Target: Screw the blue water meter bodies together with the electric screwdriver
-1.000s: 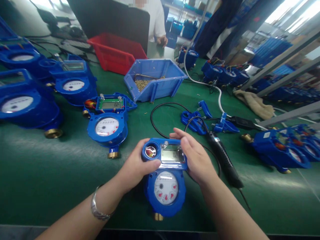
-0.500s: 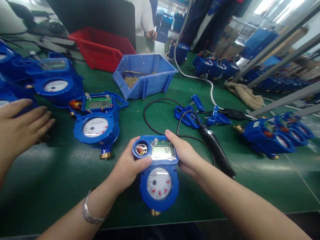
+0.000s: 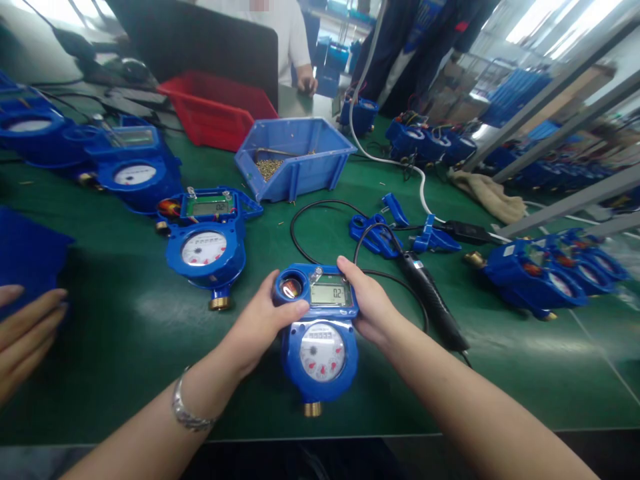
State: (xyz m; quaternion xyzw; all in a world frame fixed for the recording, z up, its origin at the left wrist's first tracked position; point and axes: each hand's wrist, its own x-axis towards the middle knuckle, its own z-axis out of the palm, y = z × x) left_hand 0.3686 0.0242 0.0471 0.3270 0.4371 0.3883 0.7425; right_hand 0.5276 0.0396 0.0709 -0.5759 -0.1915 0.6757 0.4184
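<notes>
Low in the centre of the frame, a blue plastic water meter with a white round dial, a small grey display and a brass fitting (image 3: 320, 333) lies flat on the green matted surface (image 3: 125, 347). The left hand (image 3: 263, 323), a silver bracelet on its wrist, cups the meter's left side with the thumb laid across the top edge below the round opening. The right hand (image 3: 373, 307) wraps the right side of the display housing, fingers curled around it.

Just right of that hand lies a black pen-shaped electric screwdriver (image 3: 433, 303), its black cable looping back over the surface. At the left edge, another person's hand (image 3: 25, 333) rests by a blue part, fingers loosely extended.

Further back, left of centre, a second blue meter with its green circuit board exposed (image 3: 207, 237) lies apart. Loose blue plastic cover pieces (image 3: 380, 230) sit right of centre. Beyond, an open-fronted blue plastic bin holding brass screws (image 3: 295, 157) stands before a red plastic bin (image 3: 215, 113). More blue meters (image 3: 540, 273) lie at right.
</notes>
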